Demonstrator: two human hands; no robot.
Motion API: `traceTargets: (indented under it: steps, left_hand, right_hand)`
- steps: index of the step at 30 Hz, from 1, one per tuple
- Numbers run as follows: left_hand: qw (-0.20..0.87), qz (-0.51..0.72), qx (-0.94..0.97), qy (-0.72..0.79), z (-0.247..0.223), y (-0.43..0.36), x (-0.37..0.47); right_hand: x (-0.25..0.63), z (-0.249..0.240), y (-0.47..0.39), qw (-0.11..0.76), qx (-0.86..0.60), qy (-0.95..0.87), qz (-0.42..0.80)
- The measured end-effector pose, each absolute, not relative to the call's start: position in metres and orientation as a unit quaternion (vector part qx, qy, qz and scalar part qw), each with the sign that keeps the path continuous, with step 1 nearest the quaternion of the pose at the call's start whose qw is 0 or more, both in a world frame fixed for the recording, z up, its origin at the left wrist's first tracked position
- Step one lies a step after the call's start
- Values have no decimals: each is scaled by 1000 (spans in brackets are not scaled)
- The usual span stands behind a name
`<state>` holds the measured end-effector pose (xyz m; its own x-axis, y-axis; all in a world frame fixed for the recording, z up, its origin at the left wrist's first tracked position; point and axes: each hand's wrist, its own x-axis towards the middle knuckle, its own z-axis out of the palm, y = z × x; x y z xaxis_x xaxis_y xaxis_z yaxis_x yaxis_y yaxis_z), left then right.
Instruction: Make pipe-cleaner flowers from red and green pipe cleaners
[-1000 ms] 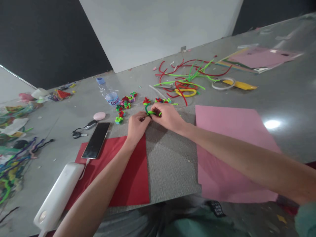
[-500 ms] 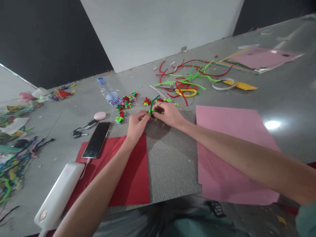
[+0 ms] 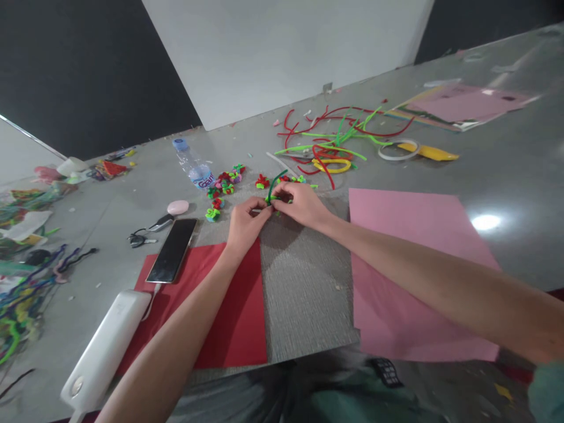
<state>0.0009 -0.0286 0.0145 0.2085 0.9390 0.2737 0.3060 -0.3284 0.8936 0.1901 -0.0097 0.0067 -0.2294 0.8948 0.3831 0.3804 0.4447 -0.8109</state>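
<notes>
A dark green pipe cleaner (image 3: pixel 270 189) stands up in a curve between my hands, with some bright green at its base. My left hand (image 3: pixel 247 218) pinches it from the left with thumb and forefinger. From the right, the fingertips of my right hand (image 3: pixel 298 203) close on the same small piece and cover much of it. Beside my left hand lies a green pipe-cleaner flower (image 3: pixel 212 215). A red flower (image 3: pixel 261 181) sits just beyond my fingers, and several more coloured flowers (image 3: pixel 227 181) form a cluster behind them.
Loose red and green pipe cleaners (image 3: pixel 343 130), yellow-handled scissors (image 3: pixel 332 167) and a tape roll (image 3: pixel 399 150) lie at the back. A water bottle (image 3: pixel 194 167) stands left. Nearer are a phone (image 3: pixel 173 249), power bank (image 3: pixel 106 346), red sheet (image 3: pixel 238 317) and pink sheet (image 3: pixel 409 229).
Both hands stay in nearly the same place. My left fingertips have shifted slightly right, closer against my right fingertips at the base of the green pipe cleaner.
</notes>
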Motion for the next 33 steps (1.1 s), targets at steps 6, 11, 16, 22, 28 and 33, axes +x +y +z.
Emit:
traceTargets:
  steps: [6,11,16,22,28,33]
  left_hand:
    - [328,448,684,473,13,-27,0]
    - [318,477,669,474,11,-24,-1]
    - [370,506,632,454,8,-21,0]
    - [392,486,638,451,5,-20,-1]
    - [383,484,652,441,6,-20,-1]
    - [364,476,658,457,7,-21,-1]
  right_hand:
    - [189,11,-11,454,-434,-728,275]
    - [189,12,-11,454,-431,-719,303]
    - [189,7,-9,460,-418,-709,333]
    - [188,7,-10,461,-396,-720,336]
    - [187,9,-12,458,-393,-718,347]
    - [186,9,-13,460,-400,-711,349]
